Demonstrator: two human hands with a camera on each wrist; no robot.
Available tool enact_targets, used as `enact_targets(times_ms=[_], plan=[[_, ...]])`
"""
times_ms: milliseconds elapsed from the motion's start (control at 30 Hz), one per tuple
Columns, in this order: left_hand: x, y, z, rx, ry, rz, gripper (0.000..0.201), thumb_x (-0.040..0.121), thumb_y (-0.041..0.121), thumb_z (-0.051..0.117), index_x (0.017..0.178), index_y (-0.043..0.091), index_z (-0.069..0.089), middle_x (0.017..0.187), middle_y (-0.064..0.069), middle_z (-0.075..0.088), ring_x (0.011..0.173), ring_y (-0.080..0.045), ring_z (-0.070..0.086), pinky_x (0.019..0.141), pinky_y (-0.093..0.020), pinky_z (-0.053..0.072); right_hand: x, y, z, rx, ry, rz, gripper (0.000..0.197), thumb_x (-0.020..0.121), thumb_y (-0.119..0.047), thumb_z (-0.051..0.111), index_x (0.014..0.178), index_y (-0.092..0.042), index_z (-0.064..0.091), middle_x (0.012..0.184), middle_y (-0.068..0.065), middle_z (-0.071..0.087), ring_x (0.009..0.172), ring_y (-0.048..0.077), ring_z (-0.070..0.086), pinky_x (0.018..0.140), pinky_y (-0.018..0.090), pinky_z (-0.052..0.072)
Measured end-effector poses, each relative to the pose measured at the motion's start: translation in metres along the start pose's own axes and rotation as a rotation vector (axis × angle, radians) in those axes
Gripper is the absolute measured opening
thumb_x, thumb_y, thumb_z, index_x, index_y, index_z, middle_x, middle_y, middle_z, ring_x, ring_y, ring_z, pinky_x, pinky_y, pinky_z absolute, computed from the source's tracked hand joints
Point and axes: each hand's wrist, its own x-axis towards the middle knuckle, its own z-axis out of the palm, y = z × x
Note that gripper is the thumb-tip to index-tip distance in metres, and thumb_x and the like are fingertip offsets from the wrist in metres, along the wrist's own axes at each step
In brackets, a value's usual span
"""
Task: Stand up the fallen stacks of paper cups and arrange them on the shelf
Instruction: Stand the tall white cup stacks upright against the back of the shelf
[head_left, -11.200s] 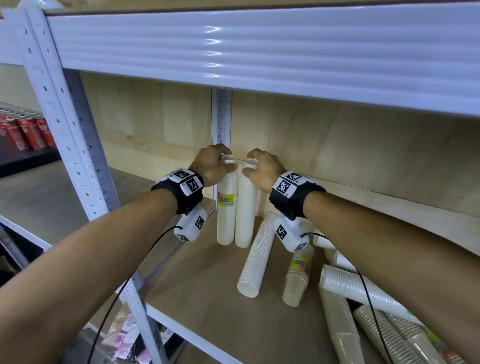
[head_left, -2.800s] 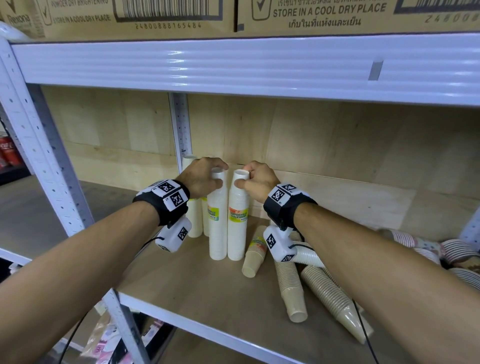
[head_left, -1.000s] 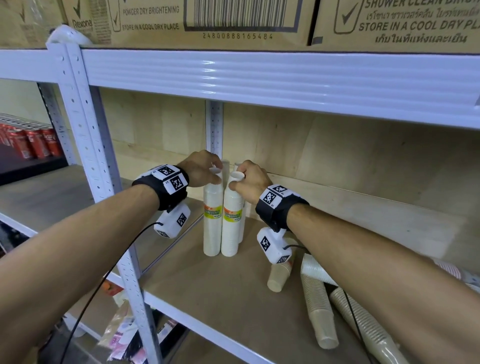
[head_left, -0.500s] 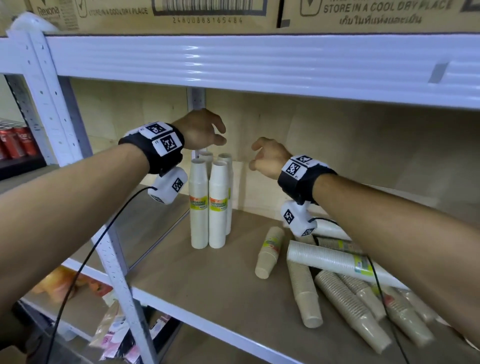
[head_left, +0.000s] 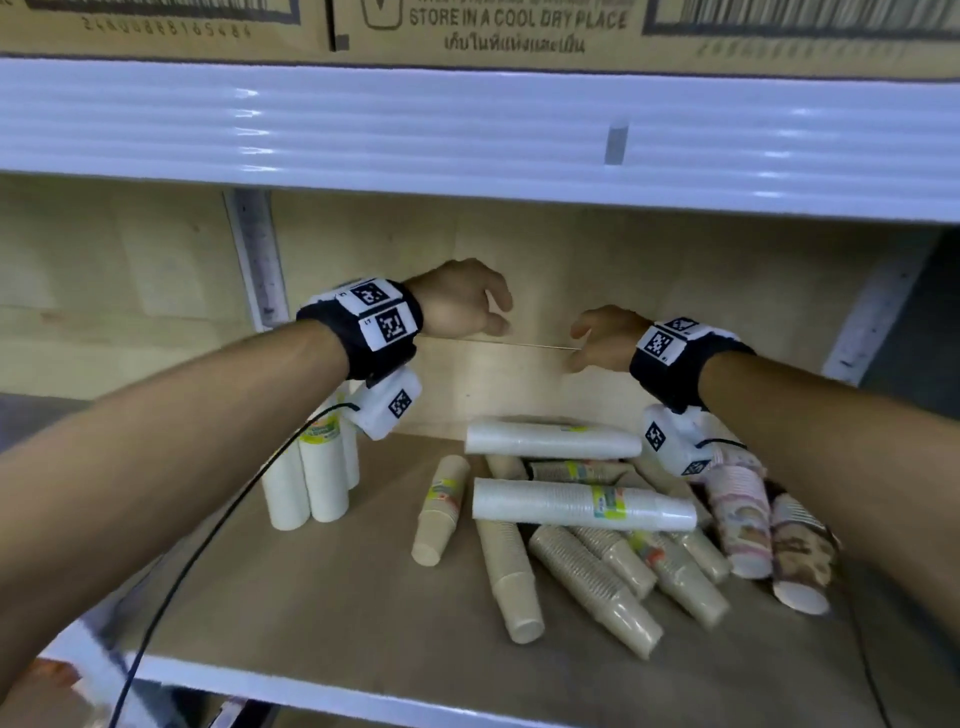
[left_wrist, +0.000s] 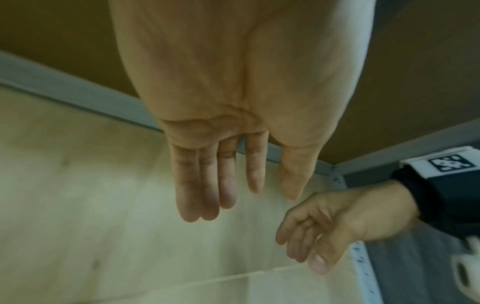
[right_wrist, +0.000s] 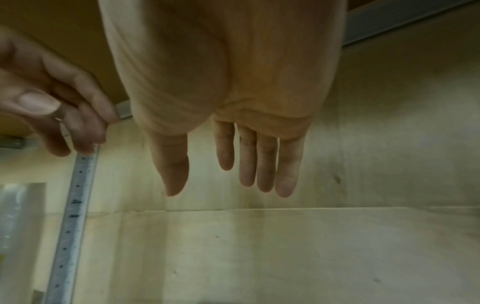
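Several white cup stacks (head_left: 311, 478) stand upright at the left of the shelf board (head_left: 322, 608), partly hidden by my left forearm. To their right lies a heap of fallen stacks: two long white stacks (head_left: 582, 505) across the top, tan stacks (head_left: 511, 577) and patterned stacks (head_left: 740, 512) beneath and beside. My left hand (head_left: 467, 304) (left_wrist: 233, 185) hovers empty above the shelf with its fingers straight. My right hand (head_left: 597, 338) (right_wrist: 233, 174) also hangs empty above the heap, fingers relaxed. Neither hand touches a cup.
The upper shelf's white beam (head_left: 467, 135) runs close overhead, with cardboard boxes (head_left: 467, 26) on it. A plywood back wall (head_left: 675, 291) closes the rear. A white perforated upright (head_left: 257, 265) stands behind the standing stacks. The shelf's front edge (head_left: 311, 686) is white.
Both hands have let go of the upright white stacks, risen and shifted right over the fallen heap. The view has swung right, so more fallen stacks show.
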Motion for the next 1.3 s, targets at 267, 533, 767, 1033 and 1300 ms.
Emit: enact_targets(times_ms=[267, 533, 767, 1033, 1300], plan=[[0.015, 0.049, 0.088, -0.029, -0.271, 0.134, 0.047, 0.085, 0.049, 0.069, 0.126, 0.027, 0.059, 0.111, 0.004, 0.062, 0.098, -0.013, 0.059, 0.088, -0.031, 0.051, -0.011, 0.088, 0.023, -0.099, -0.148, 0.129, 0.085, 0.067, -0.053, 0.080, 0.140, -0.032, 0.045, 0.141, -0.003, 0.047, 0.128, 0.021, 0.047, 0.102, 0.038, 0.043], [0.021, 0.058, 0.162, 0.001, -0.471, 0.184, 0.070, 0.083, 0.050, 0.071, 0.142, 0.023, 0.045, 0.134, 0.003, 0.051, 0.115, -0.015, 0.051, 0.087, -0.026, 0.042, 0.002, 0.130, 0.052, -0.049, -0.250, 0.082, 0.090, 0.076, -0.043, 0.079, 0.151, -0.025, 0.032, 0.149, 0.001, 0.040, 0.129, 0.021, 0.046, 0.099, 0.030, 0.043], [0.022, 0.037, 0.203, 0.003, -0.485, 0.226, 0.091, 0.074, 0.049, 0.076, 0.150, 0.035, 0.028, 0.134, 0.004, 0.054, 0.117, -0.017, 0.052, 0.096, -0.033, 0.045, 0.032, 0.144, 0.078, -0.070, -0.310, 0.007, 0.095, 0.074, -0.042, 0.082, 0.152, -0.020, 0.032, 0.155, 0.000, 0.034, 0.140, 0.022, 0.037, 0.110, 0.031, 0.033], [0.029, 0.031, 0.204, 0.120, -0.589, 0.208, 0.047, 0.081, 0.040, 0.073, 0.120, 0.018, 0.058, 0.110, 0.000, 0.061, 0.099, -0.019, 0.056, 0.086, -0.040, 0.049, 0.050, 0.153, 0.104, -0.083, -0.288, -0.069, 0.058, 0.073, -0.022, 0.081, 0.128, -0.018, 0.061, 0.122, 0.002, 0.063, 0.110, 0.022, 0.059, 0.080, 0.024, 0.039], [0.033, 0.031, 0.207, 0.155, -0.613, 0.213, 0.046, 0.080, 0.041, 0.074, 0.118, 0.020, 0.059, 0.103, 0.005, 0.059, 0.092, -0.015, 0.055, 0.074, -0.030, 0.043, 0.056, 0.161, 0.106, -0.070, -0.281, -0.082, 0.061, 0.070, -0.025, 0.083, 0.127, -0.017, 0.062, 0.121, 0.003, 0.065, 0.093, 0.011, 0.054, 0.067, 0.019, 0.036]])
